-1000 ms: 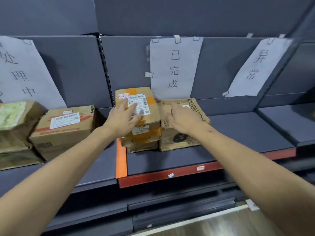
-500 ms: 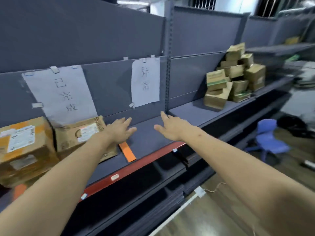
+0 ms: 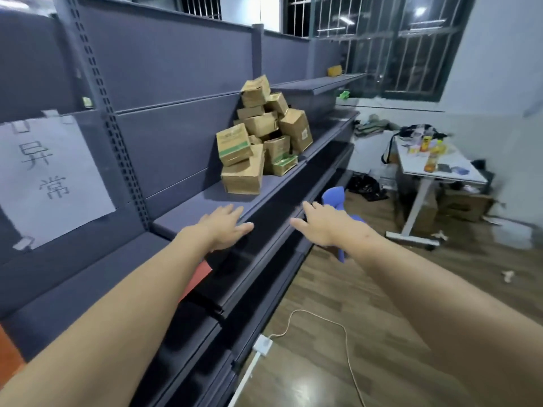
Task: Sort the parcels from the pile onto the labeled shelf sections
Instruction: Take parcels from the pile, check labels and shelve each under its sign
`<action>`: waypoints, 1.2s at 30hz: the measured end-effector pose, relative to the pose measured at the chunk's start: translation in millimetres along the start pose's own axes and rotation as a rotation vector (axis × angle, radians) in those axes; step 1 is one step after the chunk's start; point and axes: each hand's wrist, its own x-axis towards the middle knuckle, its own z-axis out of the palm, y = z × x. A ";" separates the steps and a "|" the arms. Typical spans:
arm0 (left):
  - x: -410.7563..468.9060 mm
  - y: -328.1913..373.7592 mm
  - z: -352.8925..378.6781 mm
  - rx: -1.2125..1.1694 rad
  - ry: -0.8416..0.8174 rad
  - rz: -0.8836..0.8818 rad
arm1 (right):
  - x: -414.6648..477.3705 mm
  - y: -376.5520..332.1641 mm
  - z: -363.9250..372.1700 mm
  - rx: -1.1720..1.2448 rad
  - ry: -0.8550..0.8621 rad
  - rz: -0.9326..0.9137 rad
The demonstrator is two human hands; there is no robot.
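Head view shows left hand (image 3: 224,228) and right hand (image 3: 324,227), grips wide, seemingly over shelf edge (image 3: 276,190), parcel pile (image 3: 260,139) beyond.

Looks like matt dark-grey metal on the shelf (image 3: 188,201), dull brown cardboard on the parcels (image 3: 261,136), bit creased. Plain white paper for the sign (image 3: 50,177). Wood-look floor (image 3: 367,318) with a slight sheen, smooth blue plastic chair (image 3: 335,195), smooth white desk (image 3: 411,163).

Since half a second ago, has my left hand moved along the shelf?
Yes: the left hand went right, past the paper sign, toward the pile of boxes.
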 end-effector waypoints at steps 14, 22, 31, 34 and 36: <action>292.7 85.9 -30.9 -0.060 -0.025 0.177 | 208.8 161.2 -54.5 0.025 0.001 0.154; 416.3 83.1 -27.8 -0.108 -0.001 0.001 | 360.4 218.2 -32.7 0.100 -0.073 0.050; 490.9 52.1 -60.6 -0.238 0.098 -0.296 | 530.2 224.1 -66.9 0.237 -0.116 -0.271; 494.3 25.4 -72.2 -0.294 0.163 -0.395 | 564.0 188.0 -70.3 0.320 -0.130 -0.375; 494.1 1.3 -71.9 -0.352 0.190 -0.490 | 585.9 161.5 -64.0 0.411 -0.112 -0.420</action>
